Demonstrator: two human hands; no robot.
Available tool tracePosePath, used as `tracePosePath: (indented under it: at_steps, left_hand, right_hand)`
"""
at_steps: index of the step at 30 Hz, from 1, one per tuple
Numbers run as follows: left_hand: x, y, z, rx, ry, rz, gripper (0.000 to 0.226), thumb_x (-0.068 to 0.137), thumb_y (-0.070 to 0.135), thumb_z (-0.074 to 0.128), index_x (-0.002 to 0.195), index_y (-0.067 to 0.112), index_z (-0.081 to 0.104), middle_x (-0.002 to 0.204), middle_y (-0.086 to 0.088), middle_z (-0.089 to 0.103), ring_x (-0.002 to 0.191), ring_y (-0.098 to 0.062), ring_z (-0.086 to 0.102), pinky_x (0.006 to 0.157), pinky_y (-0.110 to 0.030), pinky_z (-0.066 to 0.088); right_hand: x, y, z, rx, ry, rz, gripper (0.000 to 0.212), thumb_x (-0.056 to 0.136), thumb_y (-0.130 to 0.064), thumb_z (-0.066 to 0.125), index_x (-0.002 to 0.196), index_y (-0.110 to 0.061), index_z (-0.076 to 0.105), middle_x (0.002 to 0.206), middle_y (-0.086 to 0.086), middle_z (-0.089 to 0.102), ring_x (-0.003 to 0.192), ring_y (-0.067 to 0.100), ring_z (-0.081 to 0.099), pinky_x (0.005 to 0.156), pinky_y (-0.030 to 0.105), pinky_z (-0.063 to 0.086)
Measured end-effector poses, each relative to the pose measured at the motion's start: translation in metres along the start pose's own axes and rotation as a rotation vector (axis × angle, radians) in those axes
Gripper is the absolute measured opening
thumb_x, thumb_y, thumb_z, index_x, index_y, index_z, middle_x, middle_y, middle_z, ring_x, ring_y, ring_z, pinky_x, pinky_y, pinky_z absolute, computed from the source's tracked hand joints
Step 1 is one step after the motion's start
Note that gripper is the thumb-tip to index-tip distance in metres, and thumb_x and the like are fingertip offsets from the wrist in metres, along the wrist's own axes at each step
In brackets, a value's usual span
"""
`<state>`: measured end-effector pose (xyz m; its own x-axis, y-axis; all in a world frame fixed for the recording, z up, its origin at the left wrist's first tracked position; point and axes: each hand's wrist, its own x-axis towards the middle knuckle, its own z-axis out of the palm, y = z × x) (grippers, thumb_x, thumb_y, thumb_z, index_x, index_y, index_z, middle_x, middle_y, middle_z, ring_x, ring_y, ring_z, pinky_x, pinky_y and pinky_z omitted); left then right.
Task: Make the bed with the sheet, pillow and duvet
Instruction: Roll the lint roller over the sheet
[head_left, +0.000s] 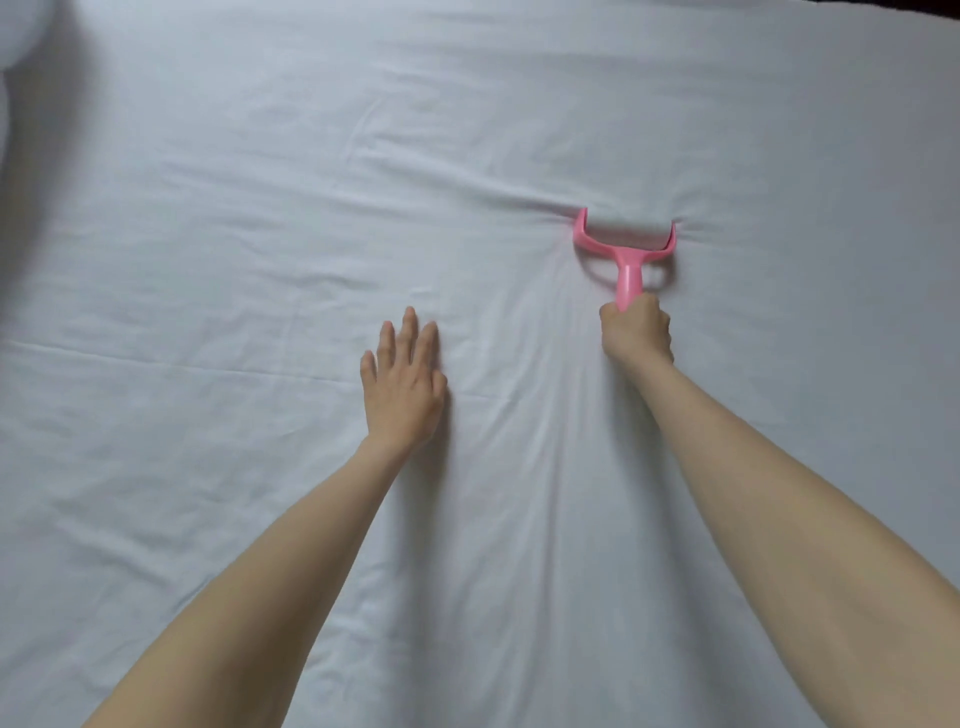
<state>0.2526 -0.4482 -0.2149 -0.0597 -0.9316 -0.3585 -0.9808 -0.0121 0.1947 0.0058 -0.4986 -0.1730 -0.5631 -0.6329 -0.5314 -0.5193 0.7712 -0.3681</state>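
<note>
The right hand, closed around the handle of a pink lint roller, presses it into the white sheet spread across the bed, while the left hand, open and flat beside it, should anchor the cloth so strokes smooth rather than bunch it.

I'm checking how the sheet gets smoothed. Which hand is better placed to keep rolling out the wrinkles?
The right hand: it already grips the pink roller, pressed into the sheet where folds bunch up. The left hand lies flat and open beside it, suited to holding the fabric down.
</note>
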Motion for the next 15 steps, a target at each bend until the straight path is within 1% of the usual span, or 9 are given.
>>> tracePosePath:
  at_steps: [2,4,6,7,9,11,15]
  left_hand:
    - [0.015,0.002,0.004,-0.001,-0.010,-0.014,0.058,0.098,0.027,0.029,0.152,0.025,0.011,0.162,0.002,-0.004,0.148,-0.027,-0.003,0.112,-0.055,0.011]
    - [0.021,0.003,0.011,0.001,-0.008,-0.019,0.058,0.096,0.034,0.017,0.153,0.028,0.004,0.161,0.003,-0.009,0.147,-0.026,-0.010,0.112,-0.060,0.004]
    - [0.022,0.003,0.018,-0.002,0.008,-0.022,0.063,0.091,0.041,0.005,0.153,0.030,-0.001,0.161,0.005,-0.013,0.147,-0.025,-0.014,0.112,-0.060,-0.001]
    - [0.022,0.002,0.021,-0.005,0.014,-0.026,0.064,0.090,0.043,0.002,0.153,0.031,-0.002,0.160,0.005,-0.014,0.147,-0.024,-0.015,0.112,-0.060,-0.003]
    - [0.023,0.001,0.025,-0.020,0.023,-0.036,0.064,0.090,0.044,0.002,0.153,0.032,-0.003,0.160,0.007,-0.016,0.146,-0.022,-0.018,0.112,-0.058,-0.006]
    - [0.024,0.002,0.026,-0.027,0.033,-0.040,0.064,0.090,0.045,0.002,0.152,0.033,-0.004,0.159,0.009,-0.016,0.146,-0.020,-0.019,0.112,-0.057,-0.008]
    - [0.023,0.002,0.028,-0.030,0.064,-0.040,0.063,0.091,0.046,0.004,0.152,0.033,-0.003,0.160,0.009,-0.014,0.146,-0.020,-0.017,0.112,-0.056,-0.009]
  right_hand:
    - [0.026,-0.020,-0.008,-0.017,0.012,-0.024,0.043,0.092,-0.025,0.044,0.128,-0.002,0.040,0.128,0.017,0.049,0.112,0.038,0.052,0.089,0.041,0.043]
    - [0.045,-0.035,-0.014,-0.035,0.022,-0.047,0.045,0.092,-0.026,0.044,0.130,-0.002,0.040,0.129,0.017,0.049,0.112,0.038,0.053,0.091,0.042,0.045]
    - [0.056,-0.042,-0.018,-0.047,0.028,-0.070,0.045,0.092,-0.026,0.044,0.130,-0.002,0.040,0.129,0.017,0.048,0.111,0.039,0.053,0.090,0.042,0.045]
    - [0.058,-0.043,-0.018,-0.051,0.029,-0.081,0.044,0.092,-0.026,0.044,0.129,-0.002,0.040,0.129,0.017,0.048,0.111,0.039,0.052,0.088,0.041,0.044]
    - [0.054,-0.036,-0.018,-0.057,0.028,-0.099,0.040,0.092,-0.025,0.043,0.125,-0.002,0.040,0.125,0.018,0.050,0.108,0.039,0.052,0.084,0.040,0.042]
    - [0.041,-0.019,-0.014,-0.060,0.032,-0.100,0.033,0.092,-0.025,0.042,0.117,-0.002,0.040,0.120,0.020,0.052,0.104,0.039,0.053,0.083,0.042,0.042]
    - [-0.001,0.022,0.000,-0.052,0.020,-0.068,0.027,0.094,-0.027,0.043,0.107,-0.003,0.039,0.112,0.023,0.054,0.099,0.041,0.053,0.078,0.042,0.041]
